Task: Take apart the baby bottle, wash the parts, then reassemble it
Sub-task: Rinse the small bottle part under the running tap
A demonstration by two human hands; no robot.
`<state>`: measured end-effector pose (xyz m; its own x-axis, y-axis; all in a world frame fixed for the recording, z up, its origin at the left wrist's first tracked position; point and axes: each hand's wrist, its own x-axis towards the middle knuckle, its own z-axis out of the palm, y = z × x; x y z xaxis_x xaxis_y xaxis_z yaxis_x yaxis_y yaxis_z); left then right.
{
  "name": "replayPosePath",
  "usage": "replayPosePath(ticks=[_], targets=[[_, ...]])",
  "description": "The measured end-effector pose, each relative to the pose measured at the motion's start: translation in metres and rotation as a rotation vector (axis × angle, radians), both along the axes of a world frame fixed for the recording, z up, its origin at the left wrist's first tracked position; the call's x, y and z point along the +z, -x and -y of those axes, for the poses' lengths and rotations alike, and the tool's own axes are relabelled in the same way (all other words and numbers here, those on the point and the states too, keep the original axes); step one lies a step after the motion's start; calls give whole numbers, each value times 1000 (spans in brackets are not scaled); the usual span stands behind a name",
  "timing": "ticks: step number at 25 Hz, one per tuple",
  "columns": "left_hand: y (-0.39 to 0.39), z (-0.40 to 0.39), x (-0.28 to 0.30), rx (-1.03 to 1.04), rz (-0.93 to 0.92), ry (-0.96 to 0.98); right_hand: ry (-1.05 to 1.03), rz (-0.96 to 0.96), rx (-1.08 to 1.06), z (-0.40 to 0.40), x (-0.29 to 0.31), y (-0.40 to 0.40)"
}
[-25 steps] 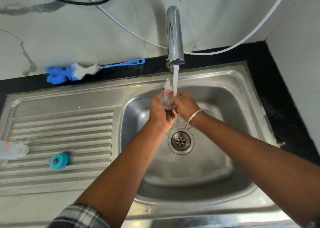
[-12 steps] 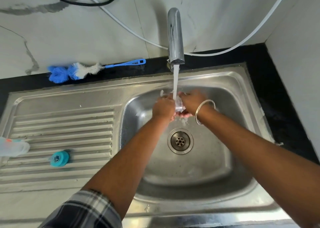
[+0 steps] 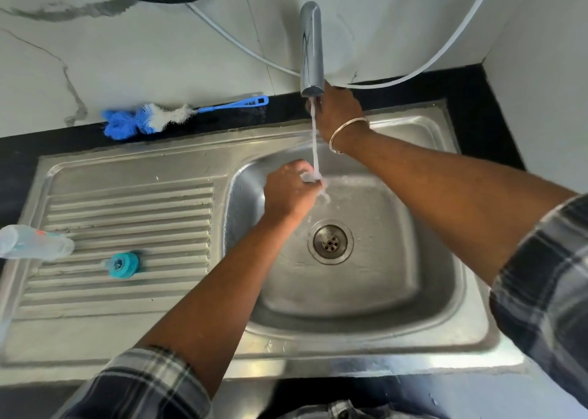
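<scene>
1. The left hand (image 3: 291,189) has its fingers curled round a small clear piece (image 3: 310,176), probably the nipple, held right under the water stream (image 3: 315,142) over the sink (image 3: 397,291). It's wet and see-through, so a loose pinch could let it slip down toward the drain (image 3: 330,243).
2. The right hand (image 3: 339,113) is up at the base of the tap (image 3: 311,49). From here I can't tell whether those fingers grip a handle or just rest there. If it twists the wrong way, the stream gets stronger and could knock the piece out of the left hand or splash everywhere.
3. The bottle body (image 3: 31,242) lies on its side at the far left edge of the drainboard (image 3: 127,202), partly out of view. It looks like it could roll off.
4. The teal ring (image 3: 122,264) sits just beside it on the ribs, near the basin edge, so an elbow could bump it in.
5. The brush (image 3: 140,121) lies on the counter (image 3: 471,94) behind, well apart from the hands.
</scene>
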<state>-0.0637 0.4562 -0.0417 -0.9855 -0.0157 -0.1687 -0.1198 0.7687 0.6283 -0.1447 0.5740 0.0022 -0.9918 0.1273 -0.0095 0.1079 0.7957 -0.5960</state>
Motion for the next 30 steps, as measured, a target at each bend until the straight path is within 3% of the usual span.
replayPosePath(ticks=[2,4,6,8,11,13,15,18,20,22,24,25,28,29,30], targets=[[-11,2,-5,196,33,-249,252,51,-211,5,-7,-9],[-22,3,-16,350,58,-410,537,231,-399,14,-24,-37],[-36,2,-28,509,114,-591,727,435,-382,32,-39,-87],[-49,-3,-36,625,227,-780,755,467,-306,47,-57,-129],[-73,-8,-44,687,438,-958,708,412,-369,52,-74,-151],[-83,-1,-45,643,455,-880,738,463,-380,49,-77,-158],[-87,17,-42,457,379,-714,730,486,-358,44,-76,-158],[-83,52,-24,146,168,-398,299,395,-209,44,-51,-162],[-75,63,5,12,-119,-205,72,174,-180,46,-21,-155],[-70,60,36,-22,-354,-173,59,-156,-190,52,12,-151],[-64,59,41,-28,-400,-214,43,-390,-156,59,21,-151],[-65,62,34,-51,-337,-183,-19,-343,-113,58,7,-151],[-79,82,-7,-175,24,-46,-202,346,-48,62,-45,-173],[-85,89,-12,-202,43,-29,-177,334,-58,64,-48,-179],[-88,92,-9,-208,-36,-23,-116,200,-81,65,-42,-179]])
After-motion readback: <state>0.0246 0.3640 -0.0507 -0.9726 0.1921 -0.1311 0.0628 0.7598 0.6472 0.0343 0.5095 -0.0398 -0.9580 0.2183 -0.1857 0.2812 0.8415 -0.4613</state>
